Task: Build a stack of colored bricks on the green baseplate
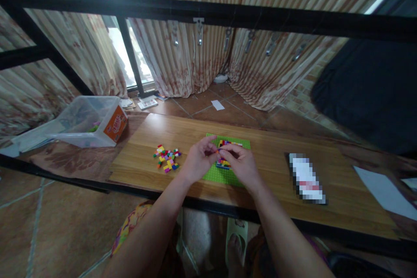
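Over a green studded baseplate (213, 177), the fingertips of my two hands meet in a pinch. Both my left hand (201, 159) and my right hand (243, 165) are closed on a small toy brick, mostly hidden by the fingers; its colour is hard to make out. Beneath them, a structure of multicoloured bricks (224, 163) stands on the baseplate, with rows showing behind and in front of the fingertips. My hands cover parts of it. To the left of my left hand, a loose pile of small coloured bricks (167, 156) lies on the wooden tabletop (137, 152).
A clear plastic bin (87, 121) with an orange label stands at the left end. On the right lie a phone-like object (306, 178) with a pixelated face and a white sheet (386, 191). A black metal bar (208, 11) with hanging clips crosses in front of the curtains.
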`<action>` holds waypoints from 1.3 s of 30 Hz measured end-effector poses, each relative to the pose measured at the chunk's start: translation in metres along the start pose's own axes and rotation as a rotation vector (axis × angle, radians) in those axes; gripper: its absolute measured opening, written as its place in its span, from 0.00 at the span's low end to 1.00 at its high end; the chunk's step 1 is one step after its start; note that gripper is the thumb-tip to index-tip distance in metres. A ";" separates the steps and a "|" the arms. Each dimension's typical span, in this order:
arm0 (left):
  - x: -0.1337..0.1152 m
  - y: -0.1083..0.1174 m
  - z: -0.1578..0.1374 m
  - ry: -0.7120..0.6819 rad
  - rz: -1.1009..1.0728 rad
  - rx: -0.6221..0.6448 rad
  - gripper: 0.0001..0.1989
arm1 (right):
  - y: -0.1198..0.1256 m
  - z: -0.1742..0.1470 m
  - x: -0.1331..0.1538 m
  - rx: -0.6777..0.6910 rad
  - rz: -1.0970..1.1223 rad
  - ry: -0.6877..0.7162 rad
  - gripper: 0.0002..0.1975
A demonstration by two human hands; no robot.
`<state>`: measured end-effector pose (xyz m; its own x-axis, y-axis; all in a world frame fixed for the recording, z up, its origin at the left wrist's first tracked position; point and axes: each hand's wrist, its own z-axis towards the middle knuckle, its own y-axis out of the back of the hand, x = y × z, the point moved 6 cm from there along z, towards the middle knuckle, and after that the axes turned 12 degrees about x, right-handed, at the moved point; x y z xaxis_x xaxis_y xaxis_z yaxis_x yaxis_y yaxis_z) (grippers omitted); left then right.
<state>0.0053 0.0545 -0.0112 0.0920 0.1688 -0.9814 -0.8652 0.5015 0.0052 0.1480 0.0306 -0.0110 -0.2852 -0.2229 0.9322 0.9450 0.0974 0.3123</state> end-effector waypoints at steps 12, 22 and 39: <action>-0.011 -0.004 -0.001 -0.021 -0.035 0.069 0.20 | 0.001 0.000 -0.007 -0.040 0.333 -0.119 0.15; -0.011 -0.003 -0.004 0.027 0.007 0.094 0.17 | 0.007 0.000 -0.012 -0.063 0.312 -0.146 0.15; 0.010 0.001 -0.006 0.264 0.576 0.163 0.23 | 0.008 0.010 -0.003 -0.143 -0.541 0.022 0.04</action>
<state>0.0023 0.0517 -0.0223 -0.5063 0.2454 -0.8267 -0.6519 0.5187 0.5532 0.1546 0.0422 -0.0095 -0.7333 -0.2250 0.6416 0.6778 -0.1686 0.7156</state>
